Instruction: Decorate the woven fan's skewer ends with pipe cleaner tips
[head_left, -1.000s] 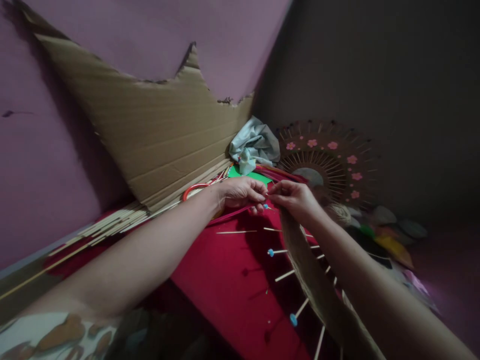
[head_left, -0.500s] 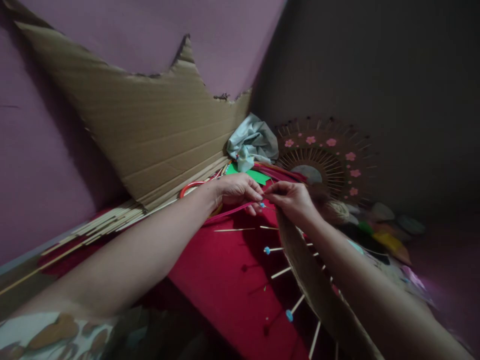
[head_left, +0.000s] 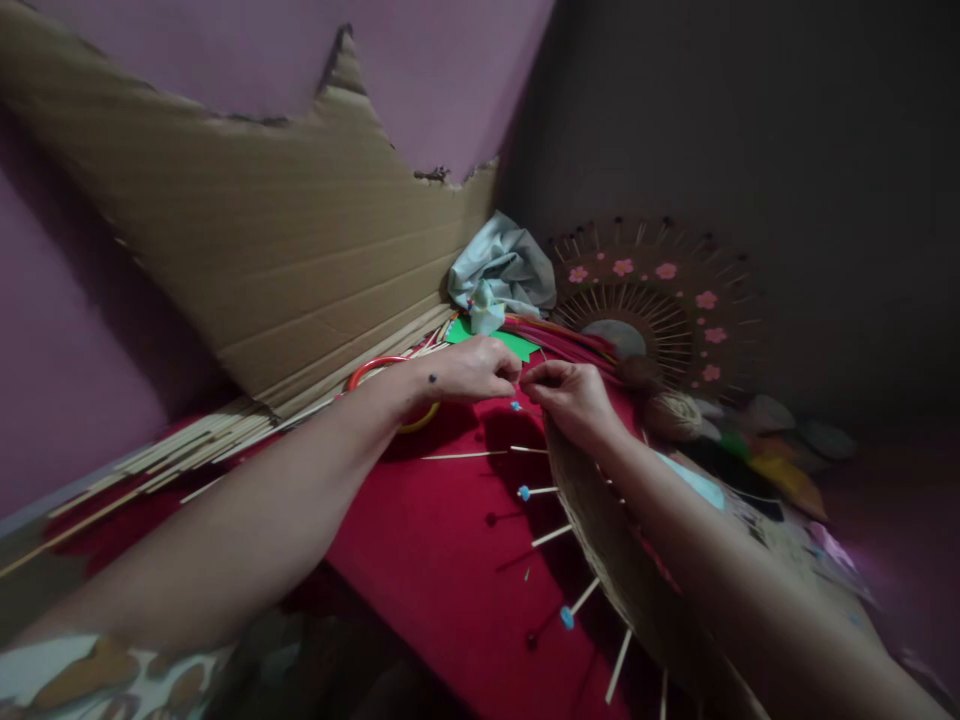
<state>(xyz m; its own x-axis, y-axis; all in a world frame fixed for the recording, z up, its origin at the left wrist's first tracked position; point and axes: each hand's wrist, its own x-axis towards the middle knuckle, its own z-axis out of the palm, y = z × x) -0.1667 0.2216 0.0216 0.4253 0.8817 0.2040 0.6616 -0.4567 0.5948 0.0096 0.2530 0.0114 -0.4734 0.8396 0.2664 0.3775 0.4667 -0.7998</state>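
Two hands at the curved band's far end; bump and drop risk at the thin sticks.
Largest first: corrugated cardboard sheet (head_left: pixel 285 230), jagged top edge, stands left of and beyond the band; could slide if knocked. Smooth red surface (head_left: pixel 420 540) under the band. Curved band (head_left: pixel 600 540), fibrous-looking, tan, bowed; right forearm passes over it, so an elbow dip could shift it. Left hand (head_left: pixel 476 370) just past its far end, fingers curled; right hand (head_left: pixel 574 395) beside that end, thumb and index nearly closed. Can't tell if either holds anything; a tiny piece could slip. Thin straight sticks (head_left: pixel 551 535) poke out from the band, could snap on a sleeve. Lumpy blue tips (head_left: pixel 567 618) might pull off.
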